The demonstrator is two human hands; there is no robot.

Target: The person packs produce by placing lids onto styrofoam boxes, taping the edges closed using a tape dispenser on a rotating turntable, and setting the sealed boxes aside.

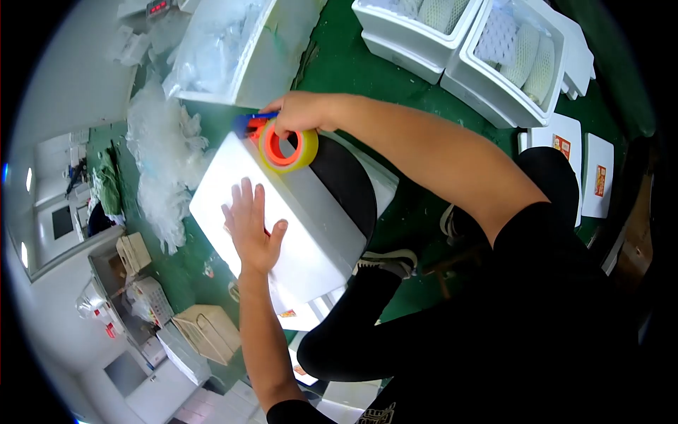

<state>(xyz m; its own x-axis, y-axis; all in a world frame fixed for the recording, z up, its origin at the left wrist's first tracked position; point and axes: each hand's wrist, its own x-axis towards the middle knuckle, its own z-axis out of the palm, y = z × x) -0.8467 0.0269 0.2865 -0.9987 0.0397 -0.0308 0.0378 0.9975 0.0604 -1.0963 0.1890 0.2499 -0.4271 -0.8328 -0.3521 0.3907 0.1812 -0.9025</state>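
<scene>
A white foam box (315, 244) rests on a black round stool seat (346, 180), tilted in my view. My left hand (254, 230) lies flat on the box's top face with its fingers spread. At the box's far upper edge, my right hand (300, 113) is closed round a tape dispenser (253, 125) with a blue and red front end. A large yellow roll of tape (305, 153) with an orange-red core sits in it, next to the box's side. My fingers partly hide the dispenser's handle.
Two open foam boxes (494, 92) hold net-wrapped items at the upper right. Labelled white lids (599, 175) stand nearby. A large white bin (272, 60) of clear plastic is beyond my right hand. Crumpled plastic film (159, 155) and a beige crate (208, 332) are on the green floor.
</scene>
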